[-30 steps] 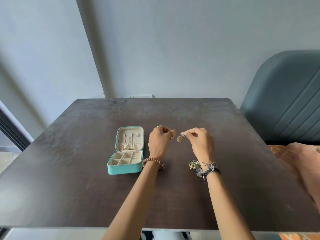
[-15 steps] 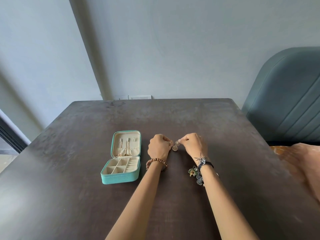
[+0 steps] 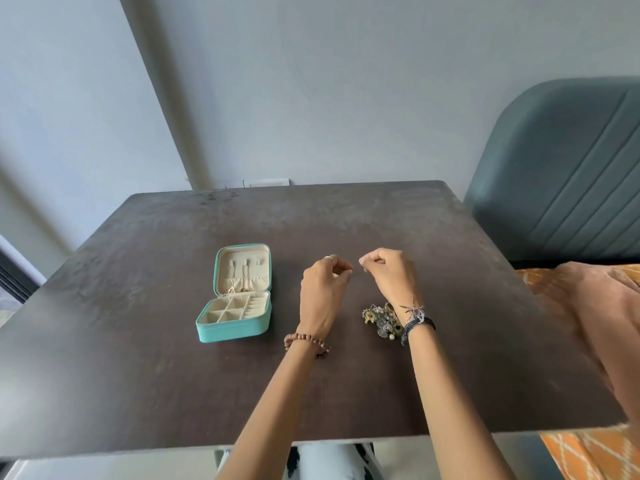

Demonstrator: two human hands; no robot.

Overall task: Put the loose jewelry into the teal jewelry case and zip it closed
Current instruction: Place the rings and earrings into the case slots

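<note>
The teal jewelry case (image 3: 232, 331) lies open on the dark table (image 3: 131, 358), its cream lid (image 3: 244, 258) tilted back with gold pieces hanging inside and the divided tray showing bare compartments. To its right, my left hand (image 3: 323, 289) and my right hand (image 3: 391, 275) hover above the table with fingertips pinched, a small gap between them. Whatever the fingers pinch is too small to see. A pile of loose jewelry (image 3: 379, 320) rests on the table beside my right wrist, partly hidden by it.
A grey-blue padded chair (image 3: 561, 168) stands at the table's right side, with orange-brown cloth (image 3: 595, 306) draped below it. A grey wall rises behind the table's far edge. My left wrist wears a bead bracelet (image 3: 304, 339).
Both hands have drawn slightly apart and sit higher over the table. The small round piece seen between the fingertips earlier no longer shows. The view has shifted a little.
</note>
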